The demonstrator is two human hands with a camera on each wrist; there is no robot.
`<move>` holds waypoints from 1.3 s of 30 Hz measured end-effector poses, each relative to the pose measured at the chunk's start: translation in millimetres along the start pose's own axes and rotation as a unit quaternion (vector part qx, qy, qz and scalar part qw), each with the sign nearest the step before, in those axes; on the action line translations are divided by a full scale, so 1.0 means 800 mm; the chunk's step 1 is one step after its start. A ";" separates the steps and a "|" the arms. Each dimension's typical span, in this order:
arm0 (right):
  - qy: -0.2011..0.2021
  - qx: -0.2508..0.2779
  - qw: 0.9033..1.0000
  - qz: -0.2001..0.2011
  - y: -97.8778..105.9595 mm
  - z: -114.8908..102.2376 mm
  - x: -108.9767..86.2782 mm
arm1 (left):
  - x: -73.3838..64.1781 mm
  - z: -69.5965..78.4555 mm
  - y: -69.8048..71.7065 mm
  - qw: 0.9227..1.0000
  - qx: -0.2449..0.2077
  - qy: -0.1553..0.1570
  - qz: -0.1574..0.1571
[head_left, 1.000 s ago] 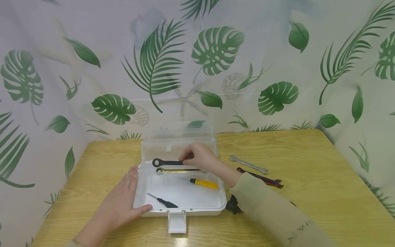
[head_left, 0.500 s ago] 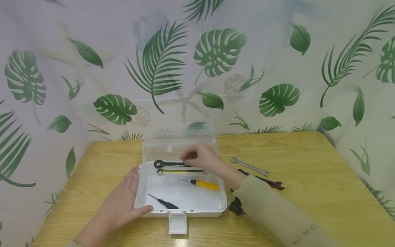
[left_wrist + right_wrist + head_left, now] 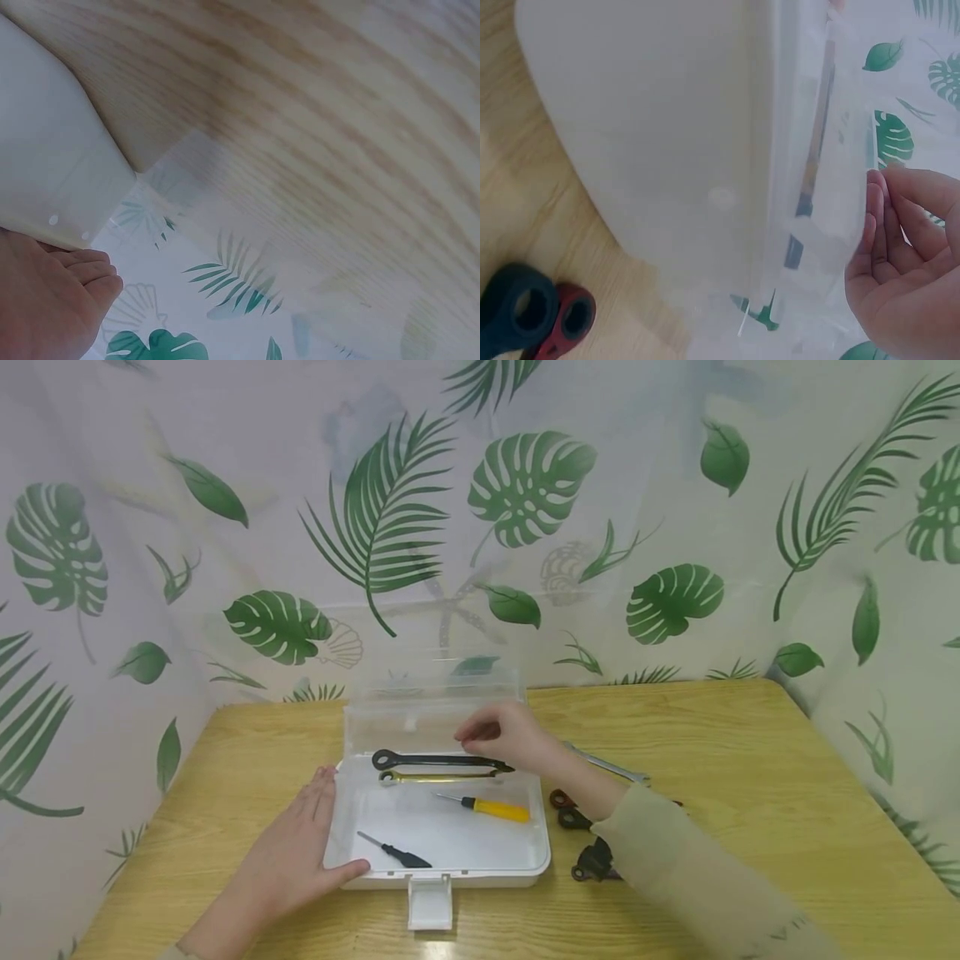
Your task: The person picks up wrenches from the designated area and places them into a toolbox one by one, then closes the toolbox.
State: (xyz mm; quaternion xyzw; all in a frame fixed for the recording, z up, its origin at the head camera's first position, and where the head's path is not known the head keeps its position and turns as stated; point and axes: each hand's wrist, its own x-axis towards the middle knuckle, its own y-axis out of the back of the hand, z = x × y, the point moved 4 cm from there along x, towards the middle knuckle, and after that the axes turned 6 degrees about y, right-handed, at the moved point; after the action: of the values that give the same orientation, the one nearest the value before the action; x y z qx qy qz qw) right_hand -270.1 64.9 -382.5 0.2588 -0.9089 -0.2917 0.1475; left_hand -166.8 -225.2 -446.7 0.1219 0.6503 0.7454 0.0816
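Note:
My left hand [image 3: 300, 843] rests along the left side of a white toolbox [image 3: 487, 850], fingers straight, thumb over the front corner. The left wrist view shows these fingers [image 3: 90, 274] against the box's wall [image 3: 52, 150]. My right hand [image 3: 510, 739] hovers over the back right corner with its fingers bent and nothing held; thumb and index fingertips nearly meet in the right wrist view. Just below it, a black ratchet wrench [image 3: 427, 761] lies along the back of the box, parallel to a gold wrench [image 3: 431, 776]. A yellow-handled screwdriver [image 3: 501, 811] and a black screwdriver [image 3: 405, 857] lie farther forward.
The box's clear lid [image 3: 382, 727] stands raised at the back, and its latch [image 3: 431, 903] hangs in front. Right of the box lie a silver open-end wrench [image 3: 611, 767] and several darker wrenches, partly hidden by my right arm. A leaf-patterned cloth [image 3: 420, 668] borders the table.
My right hand has let go of the black wrench and moved up and to the right, uncovering its right end. The left hand has stayed in place.

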 end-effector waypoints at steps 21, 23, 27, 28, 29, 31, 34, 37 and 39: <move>-0.027 -0.010 0.996 0.083 0.070 0.051 -0.051 | 0.000 -0.001 -0.001 1.000 0.000 0.003 -0.002; -0.032 -0.020 0.995 0.091 0.075 0.057 -0.056 | 0.000 -0.001 -0.003 1.000 -0.002 0.008 -0.007; -0.035 -0.031 0.994 0.103 0.084 0.066 -0.067 | 0.000 -0.001 -0.001 1.000 -0.004 0.010 -0.008; -0.039 -0.034 0.993 0.104 0.087 0.068 -0.069 | 0.000 -0.002 -0.001 1.000 -0.003 0.009 -0.008; -0.041 -0.038 0.993 0.107 0.089 0.072 -0.072 | 0.000 -0.002 -0.001 1.000 -0.002 0.009 -0.007; -0.051 -0.045 0.992 0.111 0.093 0.078 -0.078 | 0.000 -0.002 -0.001 1.000 -0.001 0.008 -0.006; -0.063 -0.055 0.990 0.118 0.100 0.091 -0.087 | 0.000 -0.002 -0.003 1.000 0.001 0.010 -0.008; -0.069 -0.063 0.988 0.123 0.105 0.105 -0.096 | 0.000 -0.002 -0.003 1.000 0.002 0.011 -0.009; -0.072 -0.069 0.987 0.126 0.108 0.114 -0.101 | 0.000 -0.001 -0.003 1.000 0.003 0.010 -0.009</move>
State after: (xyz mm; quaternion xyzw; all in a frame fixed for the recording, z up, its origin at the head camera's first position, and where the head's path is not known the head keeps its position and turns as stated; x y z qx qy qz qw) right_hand -275.2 211.5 -411.2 0.1102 -0.9202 -0.3505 0.1350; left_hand -167.5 -225.9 -448.9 0.1092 0.6546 0.7436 0.0814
